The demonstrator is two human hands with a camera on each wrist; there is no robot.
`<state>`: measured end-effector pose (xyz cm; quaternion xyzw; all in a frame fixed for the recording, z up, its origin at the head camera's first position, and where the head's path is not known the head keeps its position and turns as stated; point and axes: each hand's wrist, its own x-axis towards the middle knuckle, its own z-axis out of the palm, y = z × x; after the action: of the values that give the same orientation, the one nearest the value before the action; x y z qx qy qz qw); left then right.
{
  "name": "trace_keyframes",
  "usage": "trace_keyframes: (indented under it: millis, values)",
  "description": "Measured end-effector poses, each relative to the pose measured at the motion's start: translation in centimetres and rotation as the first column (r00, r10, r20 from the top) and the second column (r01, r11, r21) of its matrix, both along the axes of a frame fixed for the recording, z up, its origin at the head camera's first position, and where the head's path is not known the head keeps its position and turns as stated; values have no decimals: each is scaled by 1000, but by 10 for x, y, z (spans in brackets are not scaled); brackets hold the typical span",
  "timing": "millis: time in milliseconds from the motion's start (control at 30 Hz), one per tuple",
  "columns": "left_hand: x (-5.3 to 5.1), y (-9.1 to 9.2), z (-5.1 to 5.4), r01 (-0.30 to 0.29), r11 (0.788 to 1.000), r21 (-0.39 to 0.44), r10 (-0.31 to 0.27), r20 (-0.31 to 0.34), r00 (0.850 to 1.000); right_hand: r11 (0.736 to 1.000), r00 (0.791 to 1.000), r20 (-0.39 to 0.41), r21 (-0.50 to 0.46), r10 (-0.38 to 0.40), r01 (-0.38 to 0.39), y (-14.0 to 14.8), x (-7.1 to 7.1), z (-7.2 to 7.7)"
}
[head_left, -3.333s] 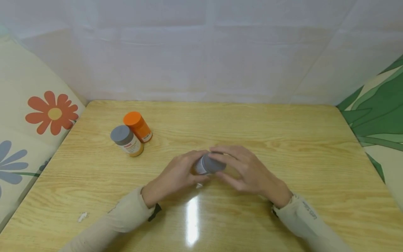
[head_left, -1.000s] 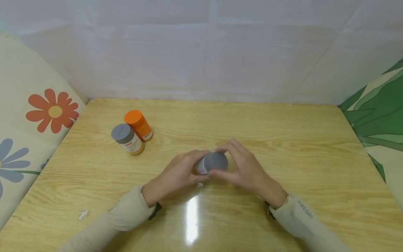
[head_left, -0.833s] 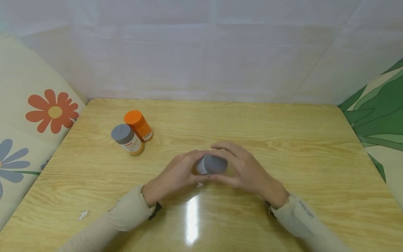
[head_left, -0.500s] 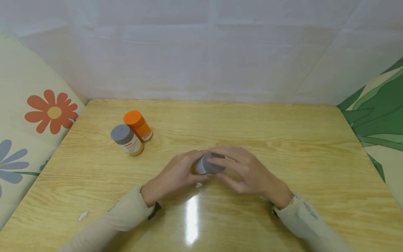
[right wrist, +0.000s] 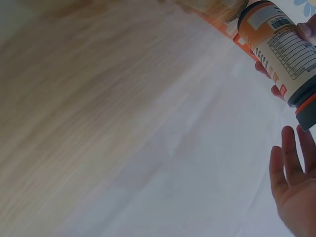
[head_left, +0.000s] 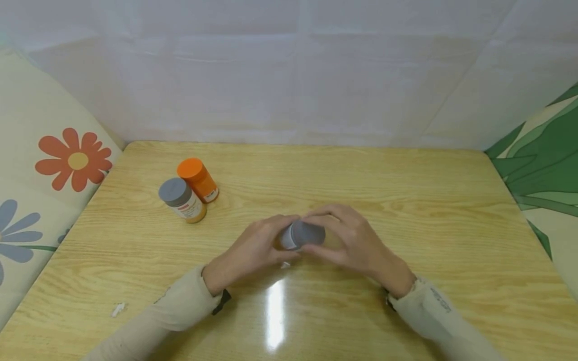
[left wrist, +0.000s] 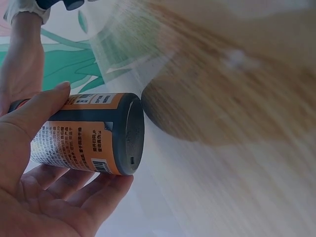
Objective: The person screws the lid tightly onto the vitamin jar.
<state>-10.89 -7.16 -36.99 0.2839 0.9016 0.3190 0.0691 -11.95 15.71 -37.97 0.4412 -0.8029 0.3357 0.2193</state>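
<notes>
A dark bottle [head_left: 287, 238] with an orange and white label is held tilted to the right by my left hand [head_left: 253, 245], near the middle of the table. In the left wrist view, thumb and fingers wrap the labelled body of the bottle [left wrist: 81, 138], its base facing the tabletop. My right hand [head_left: 356, 243] has its thumb and forefinger at opposite sides of the grey cap [head_left: 310, 234]. The right wrist view shows an orange-red ring under the cap [right wrist: 307, 118], with other fingers [right wrist: 291, 160] spread out beside it.
On the table [head_left: 384, 185], a grey-capped bottle [head_left: 182, 200] stands beside an orange bottle [head_left: 198, 179] at the back left. A white scrap [head_left: 285, 264] lies just below the hands, another scrap [head_left: 118, 309] near my left sleeve. Pale cloth [head_left: 289, 75] hangs behind.
My right hand shifts repeatedly about the cap. Half a second ago its fingers lay across the top; now thumb and forefinger are at the sides. Left hand and standing bottles stay put.
</notes>
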Motion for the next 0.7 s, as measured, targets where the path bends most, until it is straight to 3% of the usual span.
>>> trace_keyframes:
  millis: [233, 467, 567, 700]
  values:
    - [0, 1, -1, 11, 1000, 1, -11, 12, 1000, 998, 996, 57, -19, -65, 66, -6, 2, 1]
    - [0, 2, -1, 11, 1000, 0, -11, -13, 1000, 995, 991, 83, 29, -101, 98, -5, 3, 0]
    - [0, 2, -2, 6, 1000, 1, -6, -19, 1000, 996, 996, 58, 62, -60, 57, -2, 3, 1]
    - [0, 1, -1, 4, 1000, 0, -4, -16, 1000, 992, 998, -1, 106, 68, -68, 3, 2, 3]
